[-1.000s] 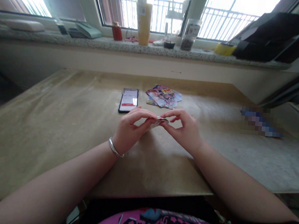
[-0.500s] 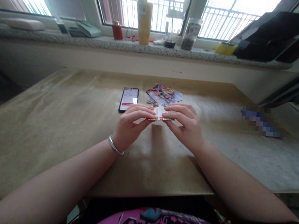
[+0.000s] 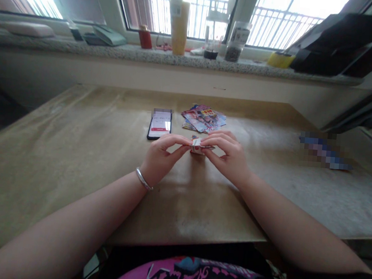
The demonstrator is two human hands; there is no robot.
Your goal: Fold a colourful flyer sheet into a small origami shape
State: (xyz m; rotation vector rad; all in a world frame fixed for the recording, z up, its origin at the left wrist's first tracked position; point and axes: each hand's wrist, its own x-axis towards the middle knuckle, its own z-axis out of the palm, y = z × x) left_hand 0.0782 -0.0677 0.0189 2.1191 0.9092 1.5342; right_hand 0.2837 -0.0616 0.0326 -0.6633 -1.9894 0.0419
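Observation:
My left hand (image 3: 162,157), with a silver bracelet at the wrist, and my right hand (image 3: 229,156) meet over the middle of the table (image 3: 75,156). Both pinch a small folded piece of printed paper (image 3: 197,146), white with red marks, held just above the tabletop. The fingers of both hands are closed on its edges. Behind the hands lies a small pile of colourful printed sheets (image 3: 203,118). A phone (image 3: 160,125) with a lit screen lies flat to the left of that pile.
A stone window ledge (image 3: 166,58) at the back carries a tall yellow bottle (image 3: 180,21), a red jar (image 3: 145,37), a glass jar (image 3: 236,42) and a yellow roll (image 3: 280,60). A blurred-out item (image 3: 325,150) lies at the table's right. Black cases (image 3: 338,44) stand far right.
The folded paper rose between my fingertips, showed its white face half a second ago, and is now folded smaller. Both hands shifted slightly away from me.

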